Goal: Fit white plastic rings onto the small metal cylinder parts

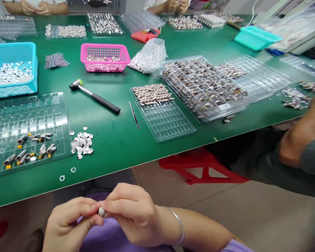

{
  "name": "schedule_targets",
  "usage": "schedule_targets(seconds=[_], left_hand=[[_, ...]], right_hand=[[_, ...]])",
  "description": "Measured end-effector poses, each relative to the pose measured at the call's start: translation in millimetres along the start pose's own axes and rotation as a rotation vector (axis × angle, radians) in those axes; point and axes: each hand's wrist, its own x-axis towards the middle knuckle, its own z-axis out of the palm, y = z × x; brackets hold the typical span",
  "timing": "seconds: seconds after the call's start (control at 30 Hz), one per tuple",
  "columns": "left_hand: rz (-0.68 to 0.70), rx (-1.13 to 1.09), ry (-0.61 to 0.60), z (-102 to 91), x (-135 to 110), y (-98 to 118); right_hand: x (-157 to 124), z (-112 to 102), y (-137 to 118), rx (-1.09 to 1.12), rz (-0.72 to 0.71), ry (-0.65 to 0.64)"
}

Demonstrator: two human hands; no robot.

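Note:
My left hand and my right hand meet over my lap, just off the table's front edge. Between their fingertips is a small white rounded part, mostly covered by the fingers. Both hands pinch it. On the table nearest them lie two thin white rings and a heap of small white round caps. Left of the heap, a clear plastic tray carries several grey stem-shaped pieces with yellow tabs.
A rubber-headed hammer and tweezers lie mid-table. A tray of beige pieces, stacked filled trays, a blue basket, a pink basket and a plastic bag stand beyond. A co-worker's arm is at right, near a red stool.

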Motion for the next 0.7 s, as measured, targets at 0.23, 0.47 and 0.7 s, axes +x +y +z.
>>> schedule_targets(seconds=[0.23,0.47,0.7], left_hand=[[-0.177,-0.056,-0.039,0.6,-1.6,-1.6],[-0.130,-0.088,-0.027,4.4,2.7,1.0],[-0.212,-0.089,-0.121,0.8,8.8,1.0]], right_hand=[[1.5,-4.2,-5.0,-0.002,0.033,-0.045],[1.2,-2.1,-2.4,0.040,0.033,-0.008],[1.9,-2.9,-2.0,0.046,-0.005,0.003]])
